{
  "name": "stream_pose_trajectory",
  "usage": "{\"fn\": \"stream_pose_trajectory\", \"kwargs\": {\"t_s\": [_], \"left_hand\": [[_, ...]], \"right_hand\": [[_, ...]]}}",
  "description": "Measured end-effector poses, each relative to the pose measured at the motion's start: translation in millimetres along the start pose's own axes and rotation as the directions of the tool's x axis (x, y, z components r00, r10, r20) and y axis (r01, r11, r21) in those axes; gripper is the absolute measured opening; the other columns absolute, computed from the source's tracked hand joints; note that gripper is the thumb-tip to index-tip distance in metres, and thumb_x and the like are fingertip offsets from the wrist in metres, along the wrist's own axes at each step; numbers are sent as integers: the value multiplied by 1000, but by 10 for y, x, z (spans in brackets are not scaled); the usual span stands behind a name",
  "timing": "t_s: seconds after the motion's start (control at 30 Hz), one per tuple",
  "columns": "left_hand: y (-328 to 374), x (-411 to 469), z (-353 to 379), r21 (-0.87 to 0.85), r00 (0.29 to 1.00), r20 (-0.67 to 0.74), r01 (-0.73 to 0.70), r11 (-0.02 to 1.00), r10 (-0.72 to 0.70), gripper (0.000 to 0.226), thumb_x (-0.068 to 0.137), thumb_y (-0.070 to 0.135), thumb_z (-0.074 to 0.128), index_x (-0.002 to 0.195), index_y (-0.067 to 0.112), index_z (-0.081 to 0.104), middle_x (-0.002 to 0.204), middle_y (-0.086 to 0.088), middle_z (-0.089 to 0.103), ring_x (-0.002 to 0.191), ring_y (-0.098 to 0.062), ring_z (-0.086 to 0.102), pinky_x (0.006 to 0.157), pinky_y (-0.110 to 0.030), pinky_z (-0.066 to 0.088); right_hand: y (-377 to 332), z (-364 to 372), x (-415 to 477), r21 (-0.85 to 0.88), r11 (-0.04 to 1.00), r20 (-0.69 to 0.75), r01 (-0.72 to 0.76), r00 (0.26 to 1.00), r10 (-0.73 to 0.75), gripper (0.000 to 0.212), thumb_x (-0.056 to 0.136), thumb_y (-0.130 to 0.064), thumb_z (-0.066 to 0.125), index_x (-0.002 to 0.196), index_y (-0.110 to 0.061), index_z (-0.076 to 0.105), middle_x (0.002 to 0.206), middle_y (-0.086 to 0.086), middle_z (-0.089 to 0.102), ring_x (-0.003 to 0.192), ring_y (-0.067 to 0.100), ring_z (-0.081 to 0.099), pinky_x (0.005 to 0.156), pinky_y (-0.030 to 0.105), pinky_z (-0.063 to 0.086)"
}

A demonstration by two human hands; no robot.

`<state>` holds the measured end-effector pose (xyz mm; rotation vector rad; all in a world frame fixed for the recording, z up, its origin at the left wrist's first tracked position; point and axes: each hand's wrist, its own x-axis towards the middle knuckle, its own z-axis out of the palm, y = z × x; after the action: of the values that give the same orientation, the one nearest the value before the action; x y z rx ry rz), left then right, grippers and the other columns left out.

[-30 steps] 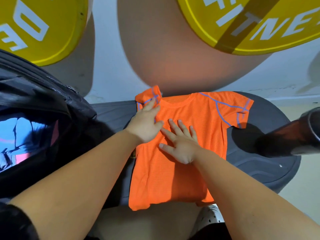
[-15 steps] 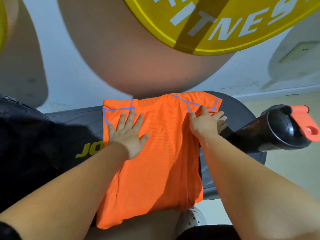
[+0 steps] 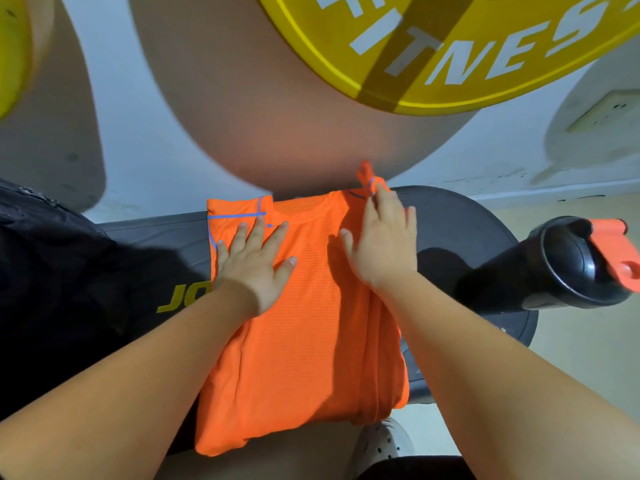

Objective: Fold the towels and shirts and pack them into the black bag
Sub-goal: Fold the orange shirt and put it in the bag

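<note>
On the surface (image 3: 450, 220) just right of the black bag (image 3: 52, 271), the orange shirt (image 3: 304, 323) sits mid-fold. The left hand (image 3: 254, 265) presses flat and open on the tucked side. The right hand (image 3: 382, 247) meets the sleeve (image 3: 365, 174) farther from the bag, its grip unclear. That sleeve likely needs laying inward next.

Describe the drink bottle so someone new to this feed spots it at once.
Find the big yellow weight plate with white lettering against the wall; below it runs a dark padded bench carrying the orange shirt. Just past the bench's right end is the bottle: black, cylindrical, and the only thing there with a bright orange flip cap.
</note>
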<state>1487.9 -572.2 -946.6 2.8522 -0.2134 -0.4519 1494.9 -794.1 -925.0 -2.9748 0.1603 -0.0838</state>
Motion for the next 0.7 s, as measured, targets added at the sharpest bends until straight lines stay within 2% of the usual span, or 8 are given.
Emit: {"fn": "stream_pose_trajectory", "kwargs": {"t_s": [0.13,0.2,0.27,0.37,0.47,0.57,0.63,0.7], "left_hand": [[-123,-58,-75,-31,997,-67,28,999,-30,63,97,59,34,155,43,15,166,1,12,152,-26,6,120,-55,7],[-201,-64,-153,-80,993,-109,45,996,-54,61,97,54,42,153,37,27,162,-2,24,149,-29,17,119,-54,14],[-280,-24,-242,-118,980,-189,37,992,-59,56,96,46,48,148,28,39,155,-3,37,140,-32,30,114,-51,27],[-384,152,-380,-174,945,-316,27,984,-82,47,94,37,53,138,21,50,140,-6,51,127,-35,43,105,-49,38],[-496,455,-498,-237,907,-379,96,967,-183,45,92,35,57,133,17,56,130,-14,55,122,-38,47,101,-48,41],[-678,771,-583,-363,856,-250,350,863,-452,49,89,39,61,128,11,58,130,-20,55,123,-40,50,101,-43,42],[-757,871,-612,-364,811,-180,471,803,-557,38,82,39,66,102,7,65,119,-23,62,105,-42,59,84,-40,49],[-781,899,-601,-320,807,-153,505,801,-570,33,75,37,72,70,8,58,92,-20,67,79,-38,59,62,-34,43]], "right_hand": [[-267,117,-152,-88,976,265,198,949,-169,72,92,-65,39,148,-21,38,162,5,23,149,32,18,119,61,8],[-295,93,-166,-26,979,178,203,965,-195,55,94,-61,38,135,-26,50,147,4,46,136,33,41,111,57,26],[-275,29,-77,47,983,-58,177,983,-174,39,96,-51,40,118,-25,59,122,2,60,112,31,55,92,47,42],[-152,-47,232,194,980,-168,-44,983,78,31,97,-38,44,113,-19,62,115,10,60,106,35,53,85,46,45],[5,-54,578,293,887,-2,-357,928,374,36,97,-38,46,119,-14,61,123,17,57,116,41,53,94,46,45],[140,41,856,316,767,197,-559,829,523,45,88,-50,53,114,-14,63,121,15,64,113,37,60,89,40,48],[163,105,934,302,751,250,-588,809,533,47,75,-56,58,101,-16,65,107,12,69,101,35,65,79,37,51],[153,138,937,312,759,239,-572,820,520,45,69,-56,67,94,-20,66,99,6,71,95,31,66,77,36,54]]}}
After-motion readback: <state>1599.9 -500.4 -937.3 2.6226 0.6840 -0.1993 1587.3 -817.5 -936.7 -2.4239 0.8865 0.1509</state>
